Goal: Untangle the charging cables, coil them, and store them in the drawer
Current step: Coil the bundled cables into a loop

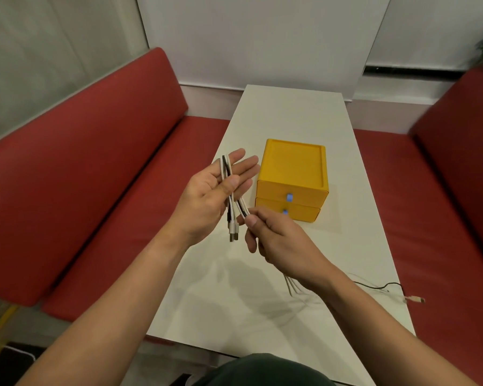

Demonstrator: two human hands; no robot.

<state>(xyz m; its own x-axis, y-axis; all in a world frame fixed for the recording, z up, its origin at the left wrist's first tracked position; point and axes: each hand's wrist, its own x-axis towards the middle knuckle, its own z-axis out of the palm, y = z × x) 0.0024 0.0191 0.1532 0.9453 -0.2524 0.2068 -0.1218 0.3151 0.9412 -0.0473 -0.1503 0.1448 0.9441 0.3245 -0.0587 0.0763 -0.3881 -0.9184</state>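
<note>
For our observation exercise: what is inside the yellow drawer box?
Hidden: both drawers are shut, blue handles facing the camera. The cables are outside, held by the left hand and right hand.

Head view looks forward and down, close over the table [290,112]

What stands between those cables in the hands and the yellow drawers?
Only the drawers themselves: the upper drawer and lower drawer of the yellow box are both shut. Nothing else visible lies between the cables and it.
</note>
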